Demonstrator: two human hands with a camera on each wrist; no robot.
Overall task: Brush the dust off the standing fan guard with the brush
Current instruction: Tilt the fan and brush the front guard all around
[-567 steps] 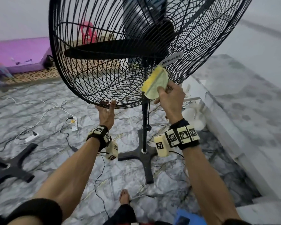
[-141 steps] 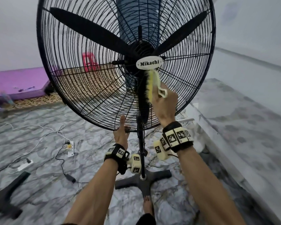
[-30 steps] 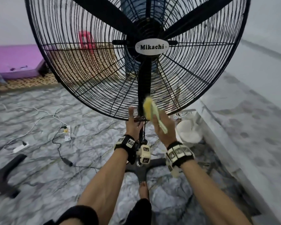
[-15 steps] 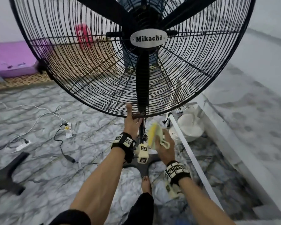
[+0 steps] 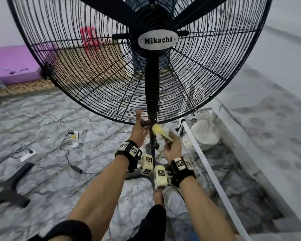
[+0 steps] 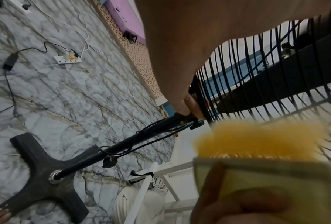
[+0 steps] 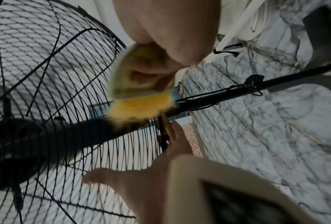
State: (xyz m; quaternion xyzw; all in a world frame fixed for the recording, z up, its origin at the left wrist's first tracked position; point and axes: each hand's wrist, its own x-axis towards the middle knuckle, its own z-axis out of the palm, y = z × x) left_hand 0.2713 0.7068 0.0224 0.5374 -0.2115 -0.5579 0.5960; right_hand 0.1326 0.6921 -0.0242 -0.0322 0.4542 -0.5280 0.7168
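Gripping the yellow brush [image 5: 159,132], the right hand [image 5: 172,147] holds its bristles at the bottom rim of the fan guard [image 5: 94,70], beside the pole [image 5: 152,145]. Just left, the left hand [image 5: 139,132] clasps that rim.

This looks like a room in a home, lived in and used at floor level. The floor [image 5: 42,180] is glossy grey-veined marble-pattern tile. At the far wall a purple mattress [image 5: 10,65] lies directly on a woven patterned mat [image 5: 30,86], with a small red plastic chair [image 5: 89,37] behind it. A white power strip [image 5: 75,139] and loose white and black cables [image 5: 42,126] trail across the tiles. A big black standing fan [image 5: 137,58] with a "Mikachi" badge [image 5: 157,40] stands on a cross base, and a second black cross base [image 5: 9,186] lies nearby. A raised tiled step [image 5: 268,136] runs along the right side beneath plain pale walls.
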